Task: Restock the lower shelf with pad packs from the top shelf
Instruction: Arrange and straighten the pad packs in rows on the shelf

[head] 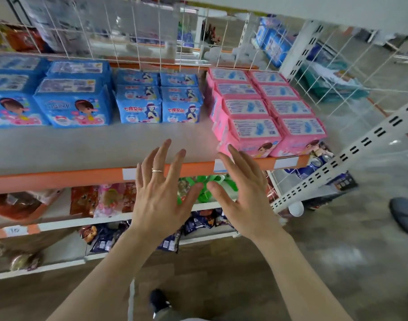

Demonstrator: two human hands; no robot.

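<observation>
Grey shelf board (82, 144) lies directly behind the orange front edge (59, 179). Pad packs stand on this board in three groups:

- Pink pad packs (267, 117) are at the right end. They form two rows, and the front packs reach the orange front edge.
- Small blue pad packs (159, 100) are set well back from the edge, near its middle.
- Large blue pad packs (59, 96) are set back from the edge at its left.

Bare board runs between the blue groups and the edge. A narrow gap separates the small blue group from the pink group.

Wire mesh (140, 31) closes the back, far behind the edge. A slotted post (337, 163) slants down past the edge's right end. Snack bags (101, 200) fill the shelves below the edge.

The left hand (161, 193) is in front of the edge's middle. Its fingers are spread and hold nothing, and one carries a ring (157, 170). The right hand (242, 193) is just beside it, also spread and empty. Its fingertips are near the front pink pack; contact cannot be determined.
</observation>
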